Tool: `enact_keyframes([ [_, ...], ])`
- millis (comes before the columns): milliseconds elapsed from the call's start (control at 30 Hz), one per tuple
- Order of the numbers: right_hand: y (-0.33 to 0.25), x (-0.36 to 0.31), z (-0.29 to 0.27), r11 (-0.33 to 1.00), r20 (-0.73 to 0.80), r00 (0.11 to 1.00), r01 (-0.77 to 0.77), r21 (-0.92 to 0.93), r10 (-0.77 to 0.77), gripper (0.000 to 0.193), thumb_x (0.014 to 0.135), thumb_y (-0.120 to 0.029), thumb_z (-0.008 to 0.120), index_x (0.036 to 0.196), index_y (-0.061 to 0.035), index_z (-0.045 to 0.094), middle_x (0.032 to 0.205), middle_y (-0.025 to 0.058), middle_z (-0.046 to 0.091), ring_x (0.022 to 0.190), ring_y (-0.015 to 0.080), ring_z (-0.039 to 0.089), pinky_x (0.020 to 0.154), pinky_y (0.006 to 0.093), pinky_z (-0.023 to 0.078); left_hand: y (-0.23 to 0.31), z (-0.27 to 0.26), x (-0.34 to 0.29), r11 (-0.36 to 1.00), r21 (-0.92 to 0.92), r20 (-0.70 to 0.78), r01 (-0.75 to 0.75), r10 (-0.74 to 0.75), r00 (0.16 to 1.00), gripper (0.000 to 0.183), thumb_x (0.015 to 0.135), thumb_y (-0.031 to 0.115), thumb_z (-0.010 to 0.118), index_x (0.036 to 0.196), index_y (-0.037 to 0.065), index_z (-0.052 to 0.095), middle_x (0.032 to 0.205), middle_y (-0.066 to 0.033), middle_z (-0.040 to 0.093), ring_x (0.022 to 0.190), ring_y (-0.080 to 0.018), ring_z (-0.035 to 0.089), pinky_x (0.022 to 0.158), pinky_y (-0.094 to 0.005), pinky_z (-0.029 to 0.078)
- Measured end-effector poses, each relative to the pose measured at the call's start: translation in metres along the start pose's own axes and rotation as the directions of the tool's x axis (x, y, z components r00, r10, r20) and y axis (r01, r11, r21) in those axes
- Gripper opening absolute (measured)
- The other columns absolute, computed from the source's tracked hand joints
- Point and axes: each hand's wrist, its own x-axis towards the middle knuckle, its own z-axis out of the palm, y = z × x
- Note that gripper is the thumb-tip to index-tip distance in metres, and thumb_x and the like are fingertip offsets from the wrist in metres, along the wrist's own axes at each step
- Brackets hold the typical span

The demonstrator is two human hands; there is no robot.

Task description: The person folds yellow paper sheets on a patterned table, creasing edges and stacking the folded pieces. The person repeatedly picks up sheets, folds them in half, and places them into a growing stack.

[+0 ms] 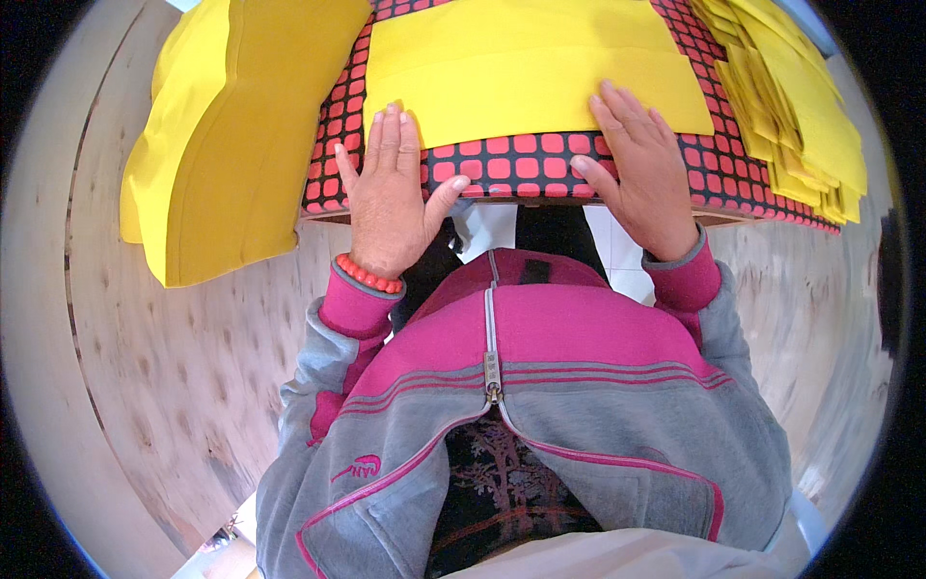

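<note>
A flat yellow cloth piece (531, 72) lies on the red-and-black checked table cover (502, 166) in front of me. A fold or overlapping edge runs across it from left to right. My left hand (391, 198) is open with fingers stretched, its fingertips at the cloth's near left corner. On the right, my right hand (644, 169) is open too, palm down, with its fingertips resting on the cloth near its front edge. Both thumbs point inward over the checked cover. Nothing is held in either hand.
At the left, a large stack or fold of yellow cloth (231, 145) hangs over the table's edge. Several layered yellow cloth strips (801, 116) lie at the right edge. Pale wooden boards (174, 357) show beside and below the table.
</note>
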Motion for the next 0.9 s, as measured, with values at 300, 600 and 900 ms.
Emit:
enact_keyframes([
  [300, -0.01, 0.005, 0.007, 0.998, -0.06, 0.998, -0.032, 0.051, 0.035, 0.048, 0.091, -0.028, 0.062, 0.132, -0.0031, 0.057, 0.143, 0.0172, 0.053, 0.135, 0.0324, 0.048, 0.112, 0.0497, 0.034, 0.073, 0.007, 0.053, 0.884, -0.241, -0.097, -0.401, 0.389, 0.916, 0.073, 0.091, 0.041, 0.061, 0.147, 0.001, 0.04, 0.156, -0.0197, 0.036, 0.146, -0.033, 0.032, 0.118, -0.0583, 0.017],
  [600, 0.011, -0.002, 0.005, 1.0, -0.004, 1.0, -0.022, 0.007, 0.022, 0.047, 0.091, -0.026, 0.062, 0.132, -0.0016, 0.057, 0.144, 0.0154, 0.053, 0.136, 0.03, 0.047, 0.113, 0.0482, 0.034, 0.03, 0.011, 0.042, 0.92, -0.207, 0.001, -0.333, 0.341, 0.94, 0.081, 0.091, 0.05, 0.059, 0.151, 0.001, 0.036, 0.158, -0.019, 0.033, 0.148, -0.0321, 0.03, 0.119, -0.0532, 0.021],
  [900, 0.07, -0.038, -0.022, 0.951, -0.045, 0.96, -0.279, -0.133, 0.275, 0.052, 0.096, -0.028, 0.061, 0.14, -0.003, 0.052, 0.149, 0.0179, 0.048, 0.139, 0.0306, 0.044, 0.115, 0.0466, 0.031, -0.05, -0.001, 0.01, 0.994, -0.083, 0.012, -0.072, 0.074, 0.997, 0.083, 0.092, 0.045, 0.062, 0.153, -0.001, 0.029, 0.161, -0.0199, 0.026, 0.151, -0.0337, 0.023, 0.119, -0.0581, 0.012],
])
